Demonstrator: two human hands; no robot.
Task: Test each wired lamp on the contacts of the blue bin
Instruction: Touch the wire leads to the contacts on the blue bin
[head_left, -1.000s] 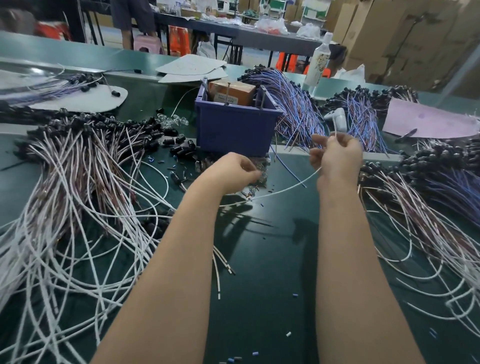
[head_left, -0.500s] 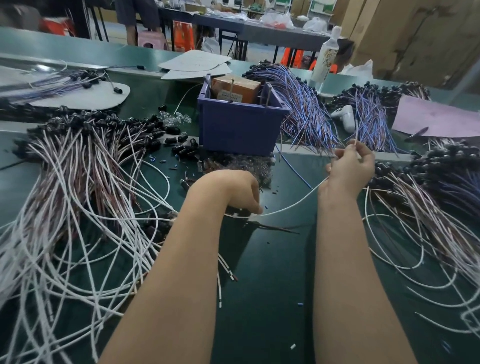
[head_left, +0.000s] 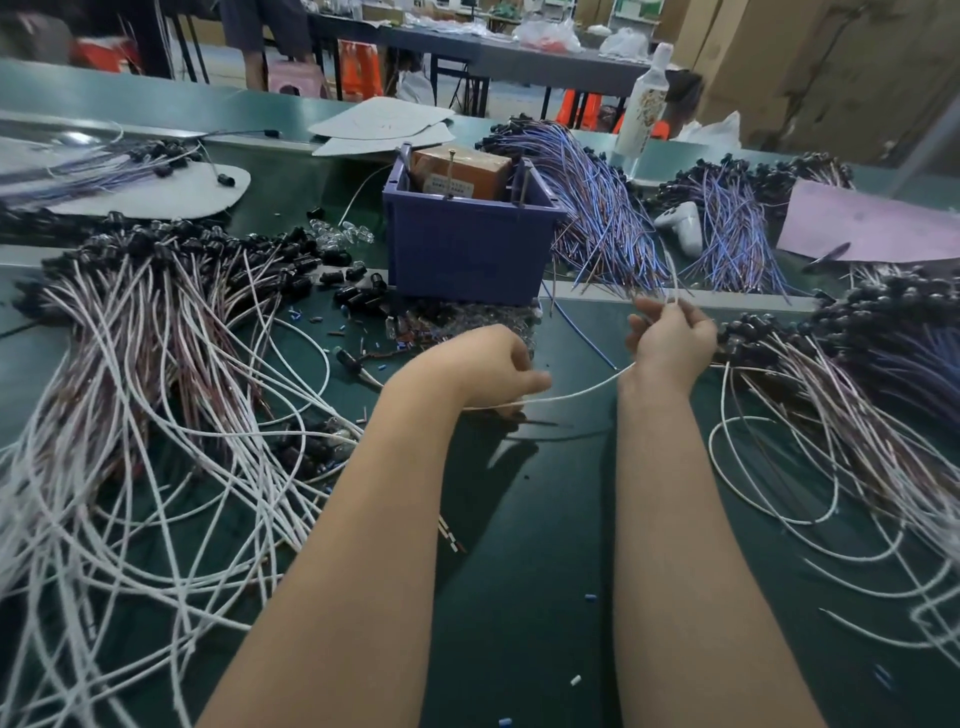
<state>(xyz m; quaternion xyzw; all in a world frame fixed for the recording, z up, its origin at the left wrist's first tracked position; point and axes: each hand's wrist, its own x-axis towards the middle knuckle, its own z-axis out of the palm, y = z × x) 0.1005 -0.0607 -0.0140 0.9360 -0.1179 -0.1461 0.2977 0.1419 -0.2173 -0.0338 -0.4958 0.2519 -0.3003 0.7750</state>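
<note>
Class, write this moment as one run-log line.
left hand: grips white wire | right hand: pinches same wire | blue bin: untouched, beyond both hands

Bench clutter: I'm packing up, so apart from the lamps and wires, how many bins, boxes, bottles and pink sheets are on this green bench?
blue bin: 1
brown box, inside the bin: 1
white bottle: 1
pink sheet: 1
Total: 4

One wide-angle head-worn view looks forward and down, close over the green surface (head_left: 524, 597), with the blue bin (head_left: 467, 254) at upper centre.
</note>
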